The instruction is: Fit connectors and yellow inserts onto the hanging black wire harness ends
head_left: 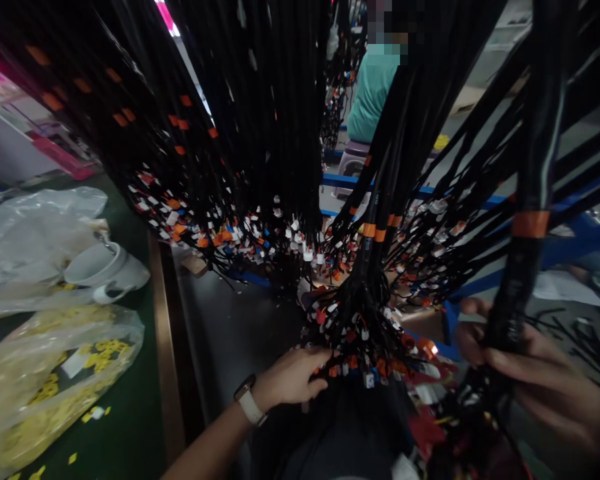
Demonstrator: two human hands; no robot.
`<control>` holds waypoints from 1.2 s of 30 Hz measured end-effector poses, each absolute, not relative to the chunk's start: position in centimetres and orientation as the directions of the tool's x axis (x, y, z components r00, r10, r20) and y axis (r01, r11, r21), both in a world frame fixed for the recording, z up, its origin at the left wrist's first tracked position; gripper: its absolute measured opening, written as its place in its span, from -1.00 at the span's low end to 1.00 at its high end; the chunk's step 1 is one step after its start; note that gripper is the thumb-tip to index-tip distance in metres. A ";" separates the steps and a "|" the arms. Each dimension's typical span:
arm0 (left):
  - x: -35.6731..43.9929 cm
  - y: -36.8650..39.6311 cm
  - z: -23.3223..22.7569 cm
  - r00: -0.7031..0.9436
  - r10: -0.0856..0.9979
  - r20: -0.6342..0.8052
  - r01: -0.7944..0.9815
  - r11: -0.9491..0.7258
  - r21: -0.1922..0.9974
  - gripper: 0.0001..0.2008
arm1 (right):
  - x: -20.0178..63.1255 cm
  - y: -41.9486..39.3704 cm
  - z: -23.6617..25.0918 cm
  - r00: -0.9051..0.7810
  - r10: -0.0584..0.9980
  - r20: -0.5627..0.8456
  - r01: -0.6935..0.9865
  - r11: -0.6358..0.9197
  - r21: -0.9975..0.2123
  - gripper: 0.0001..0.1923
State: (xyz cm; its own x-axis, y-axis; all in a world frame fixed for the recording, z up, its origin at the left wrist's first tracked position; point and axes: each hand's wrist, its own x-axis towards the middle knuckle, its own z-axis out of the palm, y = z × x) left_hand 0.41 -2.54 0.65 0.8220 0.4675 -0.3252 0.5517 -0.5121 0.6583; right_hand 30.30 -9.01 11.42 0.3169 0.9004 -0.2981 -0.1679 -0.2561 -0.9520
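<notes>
A dense curtain of black cable harnesses [260,133] hangs from above and fills most of the view, the lower ends tipped with small white, orange, red and blue connectors [360,333]. The left hand [293,377], a watch [247,400] with a pale strap on its wrist, reaches in low at the centre, its fingers curled in among the connector ends of one gathered bundle. The right hand [520,373], close to the camera at the right edge and blurred, is closed around a thick black cable [527,220] banded with orange tape [530,223].

The hanging harnesses screen off nearly everything behind them. Through a gap, a seated person in a teal top [375,87] shows, back turned, with blue frame rails [360,181] below. To the left lies a green table [125,413] bearing a white mug [107,270], a crumpled clear plastic bag [35,233], and a bag of small yellow parts [55,380], some scattered loose on the surface.
</notes>
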 end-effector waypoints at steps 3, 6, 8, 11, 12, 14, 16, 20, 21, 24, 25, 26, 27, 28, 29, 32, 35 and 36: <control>0.6 -2.6 1.1 0.796 0.509 -0.329 0.583 -0.495 0.645 -0.61 | 26.9 -7.8 10.7 0.113 0.936 -0.334 -0.422 -0.259 -0.869 -0.50; 0.7 -2.5 0.9 0.744 0.601 -0.292 0.608 -0.428 0.669 -0.75 | 23.6 -6.8 9.9 -0.070 0.955 -0.290 -0.556 -0.278 -0.783 -0.48; 0.6 -2.3 0.7 0.654 0.715 -0.246 0.632 -0.338 0.697 -0.77 | 21.9 -5.9 9.4 -0.093 0.963 -0.251 -0.572 -0.259 -0.779 -0.48; 0.5 -1.6 0.5 0.463 0.870 -0.168 0.541 -0.127 0.832 -0.74 | 20.7 -4.3 8.4 0.035 0.958 -0.283 -0.538 -0.220 -0.813 -0.56; 0.5 -1.4 0.6 0.419 0.892 -0.170 0.451 -0.042 0.892 -0.72 | 20.5 -3.8 8.1 0.090 0.953 -0.289 -0.513 -0.204 -0.833 -0.60; 0.5 -1.0 0.7 0.400 0.887 -0.231 0.201 0.161 0.966 -0.65 | 20.5 -3.0 7.6 0.155 0.946 -0.286 -0.461 -0.186 -0.867 -0.65; 0.5 -0.9 0.9 0.463 0.833 -0.302 -0.050 0.364 0.930 -0.59 | 20.5 -2.5 7.3 0.157 0.951 -0.265 -0.426 -0.177 -0.887 -0.68; 0.5 -1.1 1.0 0.594 0.739 -0.319 -0.286 0.564 0.775 -0.49 | 20.4 -2.3 6.8 0.181 0.957 -0.226 -0.393 -0.140 -0.909 -0.72; 0.4 -1.2 1.0 0.614 0.726 -0.309 -0.302 0.578 0.758 -0.48 | 20.3 -2.3 6.6 0.207 0.953 -0.222 -0.385 -0.129 -0.914 -0.72; 0.2 -1.3 1.1 0.642 0.710 -0.290 -0.313 0.588 0.746 -0.46 | 20.0 -2.3 6.0 0.300 0.932 -0.203 -0.347 -0.091 -0.933 -0.71; 0.1 -1.3 1.1 0.639 0.714 -0.287 -0.314 0.582 0.750 -0.47 | 20.0 -2.3 5.8 0.325 0.927 -0.188 -0.326 -0.076 -0.942 -0.71; 0.1 -1.3 1.2 0.634 0.718 -0.288 -0.308 0.575 0.757 -0.49 | 19.9 -2.3 5.6 0.344 0.924 -0.170 -0.302 -0.062 -0.951 -0.71; 0.0 -1.3 1.2 0.625 0.725 -0.290 -0.301 0.566 0.767 -0.51 | 19.9 -2.4 5.3 0.359 0.921 -0.152 -0.278 -0.050 -0.959 -0.70; 0.0 -1.3 1.3 0.615 0.732 -0.294 -0.290 0.556 0.779 -0.54 | 20.0 -2.4 5.1 0.370 0.919 -0.139 -0.255 -0.044 -0.966 -0.70; 0.1 -1.3 1.3 0.602 0.739 -0.302 -0.273 0.546 0.792 -0.57 | 20.0 -2.4 4.9 0.378 0.916 -0.134 -0.239 -0.043 -0.970 -0.70; 0.1 -1.3 1.4 0.568 0.761 -0.314 -0.228 0.512 0.828 -0.65 | 20.2 -2.3 4.5 0.392 0.907 -0.152 -0.225 -0.065 -0.972 -0.69; 0.3 -1.3 1.7 0.563 0.781 -0.271 -0.256 0.476 0.841 -0.54 | 20.3 -2.2 4.2 0.410 0.901 -0.144 -0.195 -0.067 -0.978 -0.69; 0.3 -1.3 1.8 0.566 0.784 -0.257 -0.270 0.470 0.840 -0.45 | 20.3 -2.2 4.1 0.418 0.899 -0.129 -0.173 -0.061 -0.983 -0.69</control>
State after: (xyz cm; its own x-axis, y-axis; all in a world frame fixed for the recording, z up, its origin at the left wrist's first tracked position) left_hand 0.34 -1.31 1.75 0.5659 0.7835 -0.2568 -0.2699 0.4702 0.8403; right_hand 20.29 -2.17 4.09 0.4176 0.8994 -0.1293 -0.1731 -0.0610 -0.9830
